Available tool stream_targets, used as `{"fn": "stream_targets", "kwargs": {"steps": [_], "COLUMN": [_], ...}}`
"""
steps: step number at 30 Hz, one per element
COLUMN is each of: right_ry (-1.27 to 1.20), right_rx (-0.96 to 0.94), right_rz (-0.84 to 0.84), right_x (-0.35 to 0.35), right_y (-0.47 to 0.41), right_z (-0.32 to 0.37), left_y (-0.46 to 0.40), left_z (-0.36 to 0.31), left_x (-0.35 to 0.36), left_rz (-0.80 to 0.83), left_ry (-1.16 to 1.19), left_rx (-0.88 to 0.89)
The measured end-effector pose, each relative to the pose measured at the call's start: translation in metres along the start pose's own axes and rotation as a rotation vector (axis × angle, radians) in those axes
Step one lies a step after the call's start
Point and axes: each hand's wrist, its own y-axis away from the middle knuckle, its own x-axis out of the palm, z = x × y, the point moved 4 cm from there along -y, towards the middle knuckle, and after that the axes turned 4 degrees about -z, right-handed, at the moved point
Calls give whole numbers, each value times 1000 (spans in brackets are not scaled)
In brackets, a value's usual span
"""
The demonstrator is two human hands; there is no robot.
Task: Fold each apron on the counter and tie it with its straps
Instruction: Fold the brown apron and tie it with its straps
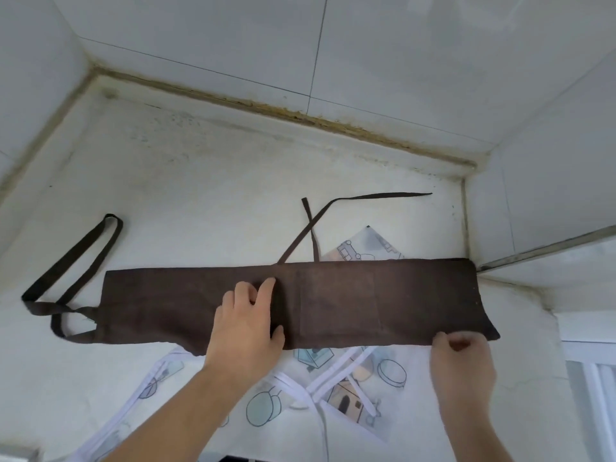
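Brown apron (350, 301) lies folded into a long narrow band across the counter (186, 181), running left to right, its right end close to the counter's right edge where the wall tiles step in. A stitched pocket outline shows at the band's middle.

Neck loop (71, 265) trails off the band's left end, flat on the counter toward the left edge. Two waist straps (311, 225) come out from the band's far edge near the middle; they cross each other, and one runs on toward the back right corner.

Left hand (248, 323): palm down on the middle of the band, fingers straight and slightly spread, pressing the cloth; nothing grasped.

Right hand (461, 353): at the near right corner of the band, fingers curled over the near edge, pinching the cloth there.

White printed apron (266, 405) lies spread under the brown one, along the counter's near edge, white straps on top. One corner of it shows beyond the band's far edge.
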Motion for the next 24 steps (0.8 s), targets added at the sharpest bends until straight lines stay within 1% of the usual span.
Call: {"fn": "stream_targets", "kwargs": {"steps": [2, 3, 5, 7, 9, 11, 13, 15, 17, 19, 22, 24], "right_ry": [8, 13, 46, 148, 302, 376, 369, 325, 329, 393, 516, 550], "right_rx": [-261, -433, -735, -907, -992, -1017, -1015, -954, -856, -801, -763, -764], "right_rz": [35, 72, 222, 395, 471, 498, 494, 511, 505, 474, 496, 536], "right_x": [13, 25, 54, 80, 95, 101, 100, 98, 103, 113, 134, 145], "right_y": [12, 17, 28, 33, 37, 34, 29, 25, 22, 20, 22, 24], "right_z": [36, 54, 88, 112, 131, 139, 140, 136, 138, 150, 169, 176], "left_y": [-13, -22, -44, -62, -68, -64, -56, -49, -45, -40, -31, -24], "left_z": [-12, -16, -18, -14, -15, -20, -26, -28, -27, -29, -37, -36], "left_x": [-4, -6, -7, -5, -7, -13, -16, -15, -13, -8, 8, 16], "left_rz": [-11, -38, -72, -35, -57, -146, -233, -268, -283, -274, -172, -118], "left_ry": [80, 100, 75, 17, -28, -62, -62, -41, -17, 7, 16, 13], "left_rx": [66, 98, 106, 53, 87, 209, 318, 343, 303, 315, 388, 353]}}
